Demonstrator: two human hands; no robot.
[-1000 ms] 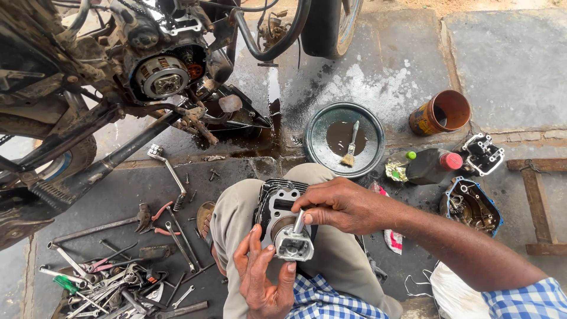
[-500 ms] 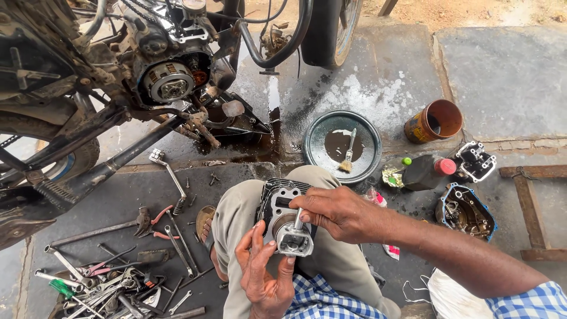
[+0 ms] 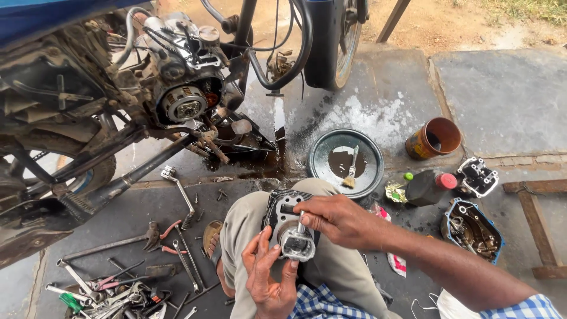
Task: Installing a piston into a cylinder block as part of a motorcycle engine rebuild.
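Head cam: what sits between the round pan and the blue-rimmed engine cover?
A dark bottle with a red cap lies between the pan and the cover, head view.

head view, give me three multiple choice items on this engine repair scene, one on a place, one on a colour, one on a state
1. Where does the brush lie?
A. in the round metal pan
B. among the wrenches
C. on the person's knee

2. What colour is the cap of the dark bottle?
A. blue
B. red
C. white

3. How is the cylinder block kept in place?
A. bolted to the motorcycle
B. lying alone on the floor
C. resting on the lap, left hand at the piston, right hand on top

Answers: 1 A, the brush sits in the pan's dark liquid. 2 B, the cap at the bottle's right end is red. 3 C, both hands are on the parts over the thighs.
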